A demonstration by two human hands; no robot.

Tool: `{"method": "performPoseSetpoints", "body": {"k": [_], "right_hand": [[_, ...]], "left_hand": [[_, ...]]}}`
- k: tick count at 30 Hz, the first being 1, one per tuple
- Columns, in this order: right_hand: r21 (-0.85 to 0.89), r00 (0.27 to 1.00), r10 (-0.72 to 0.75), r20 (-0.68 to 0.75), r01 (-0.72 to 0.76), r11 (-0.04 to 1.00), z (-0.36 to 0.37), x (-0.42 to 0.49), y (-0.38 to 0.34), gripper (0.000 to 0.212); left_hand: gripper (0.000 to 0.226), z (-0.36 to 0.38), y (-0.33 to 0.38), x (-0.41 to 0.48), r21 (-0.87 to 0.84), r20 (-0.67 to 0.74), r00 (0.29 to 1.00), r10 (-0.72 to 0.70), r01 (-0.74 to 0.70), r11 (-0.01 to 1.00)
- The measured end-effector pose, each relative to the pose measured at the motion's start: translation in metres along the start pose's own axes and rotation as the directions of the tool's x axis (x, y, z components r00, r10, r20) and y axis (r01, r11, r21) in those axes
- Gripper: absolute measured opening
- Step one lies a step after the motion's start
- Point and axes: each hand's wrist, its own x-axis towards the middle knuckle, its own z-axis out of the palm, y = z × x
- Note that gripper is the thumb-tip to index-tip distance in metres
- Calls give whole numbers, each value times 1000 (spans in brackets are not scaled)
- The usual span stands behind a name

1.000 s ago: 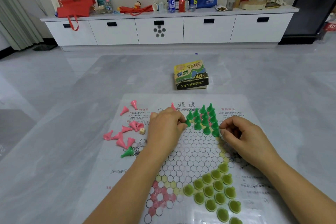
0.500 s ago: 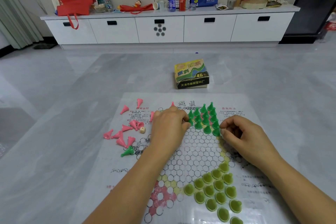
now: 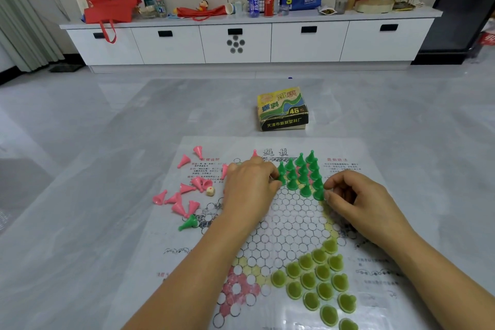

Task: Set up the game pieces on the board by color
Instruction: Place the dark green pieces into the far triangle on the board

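Delta over the last second:
- Left grip [image 3: 251,187]: shifted right, now tight against the left edge of the dark green block [image 3: 302,177]. Back of hand up, fingers curled under, tips at the leftmost green cones. Pinching or just nudging: can't tell, fingertips hidden.
- Uncovered by that shift: one pink cone [image 3: 224,171], standing just left of the block.
- Right grip [image 3: 356,195]: barely moved. Loosely curled at the block's near-right corner, thumb and forefinger tips against the corner cone, nothing visibly held between them.
- Block itself: same upright triangle on the far point of the board [image 3: 375,158], no new cone added.

Reading: squaring up rows, not placing. Dark green probably near done.

Still open:
- stray green cone [image 3: 188,223], tipped over well left of the block and nearer the camera, likely the missing one
- pink pile [image 3: 184,188], left of the block, mostly lying down, die [image 3: 210,191] among it
- pale green set [image 3: 308,280], near side of the block, already standing in its own corner
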Motion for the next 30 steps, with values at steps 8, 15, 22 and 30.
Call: {"method": "performPoseSetpoints", "body": {"k": [8,15,22,30], "right_hand": [[14,1000,15,2,-15,1000,0,0,0,17],[21,1000,23,10,-23,1000,-1,-1,-2,23],[33,999,38,9,-38,999,-2,-1,-3,23],[21,999,48,5,-48,999,-3,-1,-6,20]], "left_hand": [[18,-9,-3,-1,-126,-61,998,-22,14,992],[9,-41,-24,1,-620,-177,918,-355,176,764],[8,-74,-57,1,-719,-49,861,-506,321,617],[12,-115,-62,-33,-30,102,928,-358,363,931]]}}
